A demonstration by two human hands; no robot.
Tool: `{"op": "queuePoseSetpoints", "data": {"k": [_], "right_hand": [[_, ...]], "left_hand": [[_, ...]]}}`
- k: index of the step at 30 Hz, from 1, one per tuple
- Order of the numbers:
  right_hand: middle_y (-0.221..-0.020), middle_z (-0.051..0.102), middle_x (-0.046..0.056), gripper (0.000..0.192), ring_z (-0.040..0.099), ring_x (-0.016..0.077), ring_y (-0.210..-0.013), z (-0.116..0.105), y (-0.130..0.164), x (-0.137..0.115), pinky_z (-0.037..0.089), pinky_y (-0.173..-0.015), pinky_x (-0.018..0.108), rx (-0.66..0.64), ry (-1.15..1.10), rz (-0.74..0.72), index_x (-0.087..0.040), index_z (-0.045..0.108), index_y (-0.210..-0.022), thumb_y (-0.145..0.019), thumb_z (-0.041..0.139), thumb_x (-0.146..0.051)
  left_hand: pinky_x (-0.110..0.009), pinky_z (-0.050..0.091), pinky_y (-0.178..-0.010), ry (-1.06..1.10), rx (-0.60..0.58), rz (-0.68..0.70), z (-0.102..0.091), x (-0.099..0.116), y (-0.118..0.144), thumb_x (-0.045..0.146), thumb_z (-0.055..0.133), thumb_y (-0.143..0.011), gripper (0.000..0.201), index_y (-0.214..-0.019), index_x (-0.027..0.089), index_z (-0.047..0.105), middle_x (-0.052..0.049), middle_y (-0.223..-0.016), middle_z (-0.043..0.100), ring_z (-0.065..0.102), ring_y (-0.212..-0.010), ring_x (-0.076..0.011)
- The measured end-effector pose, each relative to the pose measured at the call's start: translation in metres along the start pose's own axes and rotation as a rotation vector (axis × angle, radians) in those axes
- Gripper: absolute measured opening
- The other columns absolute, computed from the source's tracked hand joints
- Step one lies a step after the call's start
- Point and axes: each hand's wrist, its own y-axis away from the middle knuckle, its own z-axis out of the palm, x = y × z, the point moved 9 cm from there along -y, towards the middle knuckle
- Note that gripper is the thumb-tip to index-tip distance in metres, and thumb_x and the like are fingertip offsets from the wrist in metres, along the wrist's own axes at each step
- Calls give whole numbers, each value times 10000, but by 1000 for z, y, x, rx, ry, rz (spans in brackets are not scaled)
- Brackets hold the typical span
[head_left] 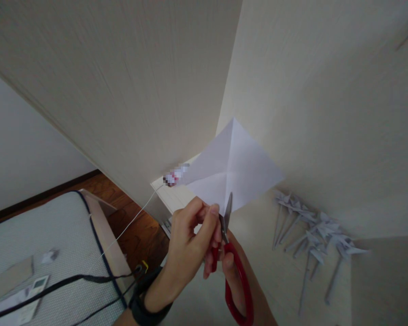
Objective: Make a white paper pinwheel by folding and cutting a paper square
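A square sheet of white paper point(233, 165), creased along both diagonals, is held up above the desk point(279, 271) by the left hand point(190, 244), whose fingers are pinched together on the sheet's lower corner. Red-handled scissors point(234, 267) are gripped by the right hand point(236, 271), which is largely hidden behind the left hand and the handles; its fingers are closed through the loops. The blades are slightly parted, and their tips meet the paper's lower edge just beside the pinching fingers. A cluster of folded paper pinwheels on sticks point(313, 235) lies on the desk toward its right side, well apart from the hands. A black wrist strap point(146, 299) is worn on the left wrist.
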Motion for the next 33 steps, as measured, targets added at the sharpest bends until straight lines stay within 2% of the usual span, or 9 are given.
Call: {"op": "queuePoseSetpoints", "data": {"k": [12,18,25,33], "right_hand": [[-684,481,-6,583,456,120,-503,1,0,19,470,-454,229,-48,14,70,-238,462,-819,-803,405,-818],[-689,509,1,617,468,115,-491,1,1,26,491,-440,225,-39,7,89,-237,467,-818,-771,404,-849],[-697,477,-3,584,433,103,-479,0,5,29,465,-424,219,-26,3,121,-230,483,-824,-793,436,-811],[-634,464,-27,548,419,91,-444,-3,8,32,423,-408,201,-34,-1,174,-235,473,-828,-806,462,-782]], "left_hand": [[-149,313,-260,8,9,-4,-1,-3,-1,407,509,-949,393,-618,209,440,63,-453,577,499,-258,-70],[-148,349,-309,-34,19,31,-1,1,-1,360,503,-959,379,-618,209,434,65,-448,588,515,-290,-64],[-155,374,-347,-83,11,65,-1,6,-3,328,500,-958,385,-597,204,449,62,-441,582,526,-313,-62],[-167,404,-432,-159,56,117,-4,13,-3,266,504,-941,396,-554,205,450,55,-428,546,522,-387,-71]]}}
